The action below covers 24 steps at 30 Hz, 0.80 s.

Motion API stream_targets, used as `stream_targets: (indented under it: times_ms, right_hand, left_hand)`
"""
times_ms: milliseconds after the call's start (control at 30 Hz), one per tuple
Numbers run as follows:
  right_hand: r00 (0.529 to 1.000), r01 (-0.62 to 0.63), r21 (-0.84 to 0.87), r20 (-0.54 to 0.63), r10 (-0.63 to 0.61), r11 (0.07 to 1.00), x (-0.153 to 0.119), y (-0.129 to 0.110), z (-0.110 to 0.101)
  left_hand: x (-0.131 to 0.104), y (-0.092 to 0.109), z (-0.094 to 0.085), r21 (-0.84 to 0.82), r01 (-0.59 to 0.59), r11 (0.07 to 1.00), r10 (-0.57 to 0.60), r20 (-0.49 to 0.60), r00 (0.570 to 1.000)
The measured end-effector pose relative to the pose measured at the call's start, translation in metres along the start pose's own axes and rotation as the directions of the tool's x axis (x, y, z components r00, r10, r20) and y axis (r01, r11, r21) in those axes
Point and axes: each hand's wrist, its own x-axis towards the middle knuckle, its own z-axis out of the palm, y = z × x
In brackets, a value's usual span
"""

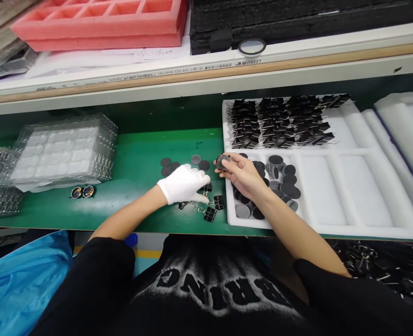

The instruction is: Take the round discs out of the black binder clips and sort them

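Observation:
My left hand point(186, 183), in a white glove, is over the green tabletop with thumb and fingers apart, beside several loose black binder clips point(210, 214); whether its fingertips touch a clip is hidden. Bare, my right hand point(243, 175) pinches a round lens-like disc point(223, 162) between thumb and fingers, above the left edge of the white foam tray. Dark discs point(165, 162) lie behind my gloved hand. More grey and black discs point(289, 179) are heaped in the tray's near left compartment, under and around my right wrist.
Rows of black binder clips point(279, 121) fill the back of the white tray point(318, 151). Stacked clear plastic trays point(63, 149) stand at left, with two round lens parts point(82, 192) before them. A shelf point(192, 74) crosses behind, holding pink foam point(101, 28) and a lens ring point(251, 47).

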Motion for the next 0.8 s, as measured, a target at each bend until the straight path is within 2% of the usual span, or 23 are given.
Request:
stream_targets:
  times_ms: [100, 167, 233, 267, 300, 367, 433, 467, 500, 533, 567, 667, 700, 733, 800]
  right_hand:
    - [1.0, -0.001, -0.008, 0.022, 0.001, 1.0, 0.0, 0.003, 0.001]
    - [0.999, 0.009, -0.02, 0.035, -0.009, 1.0, 0.0, 0.003, 0.0]
    - [0.999, 0.02, -0.022, 0.047, -0.018, 1.0, 0.0, 0.003, -0.002]
    - [0.998, 0.026, -0.022, 0.056, -0.025, 0.999, -0.001, 0.003, -0.002]
    - [0.997, 0.035, -0.028, 0.072, -0.033, 0.999, -0.002, 0.002, -0.002]
    - [0.988, 0.059, -0.063, 0.145, -0.049, 0.996, -0.004, 0.002, -0.002]
    - [0.966, 0.105, -0.128, 0.25, -0.07, 0.986, -0.007, 0.004, -0.001]
    - [0.952, 0.136, -0.159, 0.295, -0.085, 0.978, -0.008, 0.005, 0.0]
    - [0.941, 0.166, -0.184, 0.323, -0.1, 0.969, -0.008, 0.007, 0.0]
    - [0.937, 0.189, -0.202, 0.33, -0.115, 0.961, -0.009, 0.009, 0.001]
    - [0.939, 0.202, -0.214, 0.319, -0.127, 0.956, -0.009, 0.011, 0.001]
    - [0.957, 0.193, -0.228, 0.258, -0.132, 0.954, -0.008, 0.013, 0.0]
    - [0.96, 0.189, -0.232, 0.248, -0.13, 0.954, -0.008, 0.013, 0.0]
    - [0.959, 0.187, -0.234, 0.252, -0.127, 0.954, -0.008, 0.012, -0.001]
    - [0.953, 0.187, -0.237, 0.279, -0.117, 0.953, -0.008, 0.01, -0.001]
  left_hand:
    - [0.014, 0.01, 0.007, 0.117, -0.036, 0.993, 0.034, 0.015, 0.999]
    - [0.017, 0.006, 0.006, 0.126, -0.014, 0.992, 0.018, -0.036, 0.999]
    - [0.014, -0.003, 0.002, 0.111, 0.099, 0.989, -0.084, -0.131, 0.988]
    - [0.011, -0.008, 0.001, 0.074, 0.195, 0.978, -0.178, -0.193, 0.965]
    - [0.009, -0.011, 0.0, 0.005, 0.305, 0.952, -0.293, -0.261, 0.92]
    - [0.007, -0.014, 0.003, -0.235, 0.47, 0.851, -0.526, -0.359, 0.771]
    - [0.008, -0.01, 0.009, -0.502, 0.485, 0.716, -0.684, -0.369, 0.629]
    - [0.009, -0.006, 0.012, -0.601, 0.451, 0.66, -0.725, -0.353, 0.591]
    - [0.01, -0.003, 0.015, -0.664, 0.413, 0.623, -0.742, -0.336, 0.58]
    - [0.01, 0.0, 0.016, -0.692, 0.387, 0.609, -0.74, -0.32, 0.592]
    - [0.01, 0.001, 0.016, -0.693, 0.372, 0.617, -0.718, -0.303, 0.626]
    - [0.005, 0.002, 0.008, -0.6, 0.381, 0.703, -0.594, -0.201, 0.779]
    - [0.003, 0.001, 0.003, -0.561, 0.41, 0.719, -0.574, -0.147, 0.805]
    - [0.0, 0.0, -0.001, -0.529, 0.448, 0.721, -0.575, -0.097, 0.812]
    - [-0.003, 0.0, -0.009, -0.489, 0.511, 0.707, -0.601, -0.034, 0.799]
